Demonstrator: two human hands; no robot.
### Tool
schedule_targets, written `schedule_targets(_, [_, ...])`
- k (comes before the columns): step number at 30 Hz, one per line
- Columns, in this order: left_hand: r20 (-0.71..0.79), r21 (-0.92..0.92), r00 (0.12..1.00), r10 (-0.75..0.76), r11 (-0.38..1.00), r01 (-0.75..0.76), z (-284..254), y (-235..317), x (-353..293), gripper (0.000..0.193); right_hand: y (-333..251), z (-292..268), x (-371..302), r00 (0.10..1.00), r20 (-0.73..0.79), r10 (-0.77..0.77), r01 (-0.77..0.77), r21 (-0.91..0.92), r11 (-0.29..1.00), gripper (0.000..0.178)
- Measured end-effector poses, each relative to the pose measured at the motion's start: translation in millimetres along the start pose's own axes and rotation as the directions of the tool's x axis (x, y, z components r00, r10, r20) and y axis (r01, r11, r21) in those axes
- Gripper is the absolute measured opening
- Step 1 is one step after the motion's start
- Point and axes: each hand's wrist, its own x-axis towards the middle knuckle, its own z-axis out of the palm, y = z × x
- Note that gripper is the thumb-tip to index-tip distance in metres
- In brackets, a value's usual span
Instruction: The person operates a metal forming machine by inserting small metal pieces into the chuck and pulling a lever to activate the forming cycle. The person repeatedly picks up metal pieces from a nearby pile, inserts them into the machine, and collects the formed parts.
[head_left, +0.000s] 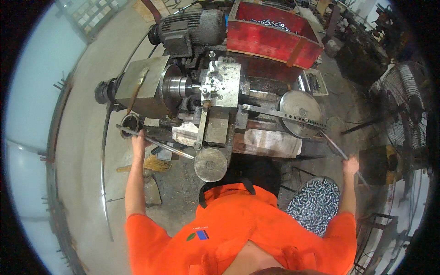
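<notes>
My left hand (139, 139) is closed around a metal lever rod (170, 149), near its outer end. That rod runs to a round metal disc (211, 165) at the front of a lathe-like machine. On the other side my right hand (351, 165) grips a second lever rod (334, 146), which slants from a larger disc (300, 110) with a drilled flat bar (284, 115) across it. Between the two levers sits a steel tool block (228, 85) with bolts on top. It stands close to the shiny spindle chuck (178, 86); the workpiece there is too small to make out.
Behind the machine stand a motor (192, 30) and a red bin (270, 39) holding small metal parts. A basin of shiny metal pieces (314, 206) is beside my right arm. A fan (403, 105) stands far right. A brush (137, 91) rests on the machine's housing; a broom (156, 164) lies below.
</notes>
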Motion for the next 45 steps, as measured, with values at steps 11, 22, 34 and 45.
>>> schedule_targets(11, [0.326,0.866,0.945,0.034,0.39,-0.313,-8,-50,-31,0.052,-99,-6,-107,0.989,-0.144,-0.026,0.097,0.51,0.855,0.08])
schedule_targets(22, [0.099,0.916,0.991,-0.09,0.398,-0.055,39,-142,-33,0.047,-167,-37,-150,0.968,0.153,-0.199,0.02,0.742,0.67,0.038])
schedule_targets(34, [0.269,0.83,0.933,-0.238,0.55,-0.099,-14,-59,-56,0.05,-292,-189,-31,0.776,-0.358,-0.519,0.582,0.724,0.371,0.04])
schedule_targets(45, [-0.214,0.915,0.776,0.593,0.4,-0.054,-222,41,-112,0.042,-567,-286,-10,0.408,-0.221,-0.886,0.806,0.544,0.235,0.026])
